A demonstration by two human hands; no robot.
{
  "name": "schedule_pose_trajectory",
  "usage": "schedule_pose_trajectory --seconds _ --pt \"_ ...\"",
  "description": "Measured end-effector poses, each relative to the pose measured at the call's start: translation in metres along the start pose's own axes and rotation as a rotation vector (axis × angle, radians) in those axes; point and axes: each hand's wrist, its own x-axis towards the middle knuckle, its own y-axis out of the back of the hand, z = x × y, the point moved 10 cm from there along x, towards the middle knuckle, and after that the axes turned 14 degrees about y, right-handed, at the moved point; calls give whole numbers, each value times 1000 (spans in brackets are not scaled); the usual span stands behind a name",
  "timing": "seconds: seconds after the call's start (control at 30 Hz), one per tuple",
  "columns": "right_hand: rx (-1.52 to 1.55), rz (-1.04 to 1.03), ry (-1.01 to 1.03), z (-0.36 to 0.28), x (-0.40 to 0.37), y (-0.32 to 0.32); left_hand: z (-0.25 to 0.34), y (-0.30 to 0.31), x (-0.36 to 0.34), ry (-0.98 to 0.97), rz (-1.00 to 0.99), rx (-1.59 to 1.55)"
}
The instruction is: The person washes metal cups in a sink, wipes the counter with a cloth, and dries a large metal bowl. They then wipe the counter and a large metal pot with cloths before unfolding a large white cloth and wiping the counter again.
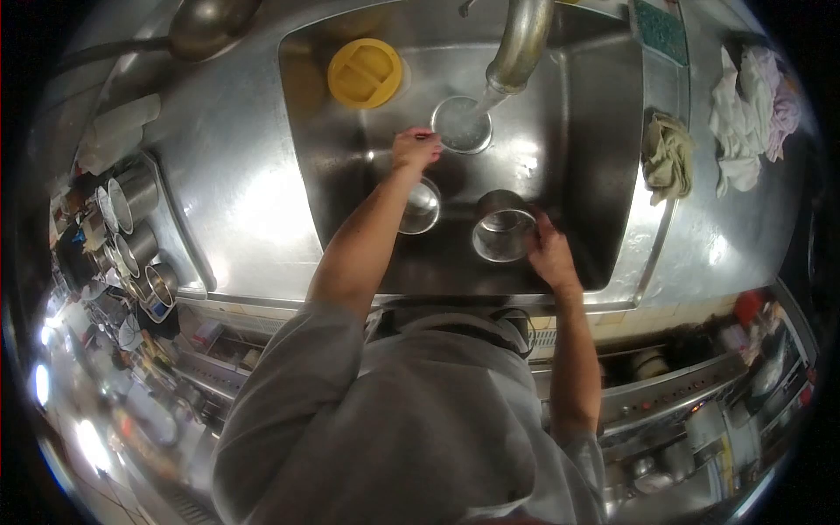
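Note:
Water runs from the faucet [516, 61] into a round metal container [464, 136] in the steel sink [604, 157]. My left hand [416, 149] is closed at that container's left rim; its grip is too small to make out fully. Below my left forearm's edge sits a second round metal container [422, 208], partly hidden by the arm. My right hand [551, 249] is closed on the right side of a metal pot [505, 226] in the lower part of the sink. A yellow round object [364, 73] lies at the sink's upper left.
A green scouring pad [661, 33] and a greenish cloth [668, 157] lie right of the sink, with white cloths [739, 122] beyond. A large metal pan [208, 24] is at the upper left. Stacked pots [136, 197] stand at the left. The sink's front edge runs before my body.

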Motion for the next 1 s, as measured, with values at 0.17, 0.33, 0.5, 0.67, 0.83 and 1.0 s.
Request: schedule_pose_trajectory --seconds 0.17,0.33,0.5,0.67,0.83,1.0 --pt "-23 35 65 -5 1 3 -2 0 3 1 -3 15" --pt "-32 51 141 -11 3 2 1 0 -7 31 0 -11" --pt "-1 -23 67 -18 6 2 2 0 -7 12 15 -18" --pt "-38 36 134 -11 4 1 -2 -2 -4 31 28 -24" --pt "-13 12 111 -17 5 0 3 -2 -5 -19 25 1" --pt "-56 33 176 -22 6 2 9 -8 3 -64 40 120"
